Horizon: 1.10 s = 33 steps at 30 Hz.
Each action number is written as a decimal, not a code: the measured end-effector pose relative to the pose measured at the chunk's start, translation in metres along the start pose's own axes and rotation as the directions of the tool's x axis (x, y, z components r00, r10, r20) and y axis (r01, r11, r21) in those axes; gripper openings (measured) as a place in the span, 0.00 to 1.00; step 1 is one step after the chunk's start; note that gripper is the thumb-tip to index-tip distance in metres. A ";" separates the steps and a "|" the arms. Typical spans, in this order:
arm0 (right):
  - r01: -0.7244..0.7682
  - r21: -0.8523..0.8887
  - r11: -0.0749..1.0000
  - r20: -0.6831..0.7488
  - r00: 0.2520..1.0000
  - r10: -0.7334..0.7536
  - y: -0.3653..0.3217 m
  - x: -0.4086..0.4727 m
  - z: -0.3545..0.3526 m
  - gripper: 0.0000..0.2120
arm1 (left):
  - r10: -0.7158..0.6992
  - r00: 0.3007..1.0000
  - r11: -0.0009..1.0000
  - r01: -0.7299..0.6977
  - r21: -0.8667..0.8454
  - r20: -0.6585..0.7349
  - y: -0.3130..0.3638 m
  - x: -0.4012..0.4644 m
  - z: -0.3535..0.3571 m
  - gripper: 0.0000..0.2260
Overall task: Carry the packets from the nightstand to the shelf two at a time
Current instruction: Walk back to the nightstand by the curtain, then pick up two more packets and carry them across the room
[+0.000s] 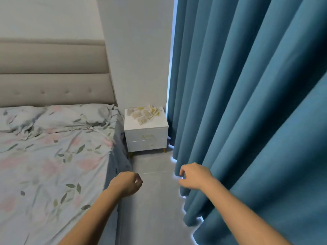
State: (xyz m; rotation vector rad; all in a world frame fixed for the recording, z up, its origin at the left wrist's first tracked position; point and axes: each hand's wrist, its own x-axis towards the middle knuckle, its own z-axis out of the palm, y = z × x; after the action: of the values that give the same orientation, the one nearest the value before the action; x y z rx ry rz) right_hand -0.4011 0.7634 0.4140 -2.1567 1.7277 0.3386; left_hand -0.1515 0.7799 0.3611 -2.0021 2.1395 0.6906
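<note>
**Fingers loose and empty, packets waiting ahead**

Fingers point(137, 181) of the left hand point(126, 183) hang loosely curled over the floor beside the bed point(53, 156), holding nothing. Further right, the right hand point(192, 175) is just as idle, its fingers softly bent and empty, right up against the blue curtain point(247, 103).

Between and beyond both hands, well apart from them, stands the white nightstand point(146, 133) in the corner. On its tabletop lies a scattered heap of packets point(144, 113), pale with yellow-green markings, overlapping one another. The shelf is not in sight from here.

From where I stand those packets look like small flat sachets: light, thin, likely a bit slick and crinkly, bending rather than breaking. I'd guess weight is no trouble; separating them is. Because they overlap, a pinch at a free edge or corner of a top one, thumb above and fingertip below, seems best, one packet per hand. Pressing flat would probably just slide them across the smooth top.
</note>
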 end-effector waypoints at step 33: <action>0.325 -0.091 0.941 0.242 0.924 -0.295 -0.053 0.680 -0.200 0.17 | -0.359 0.933 0.913 0.354 -0.203 0.012 -0.157 0.516 -0.200 0.15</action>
State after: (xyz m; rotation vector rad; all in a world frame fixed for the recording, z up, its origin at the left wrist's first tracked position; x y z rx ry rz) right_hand -0.2031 0.0861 0.3305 -2.3344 1.2470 0.5958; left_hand -0.0139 0.2253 0.2966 -2.4298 1.6967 0.8485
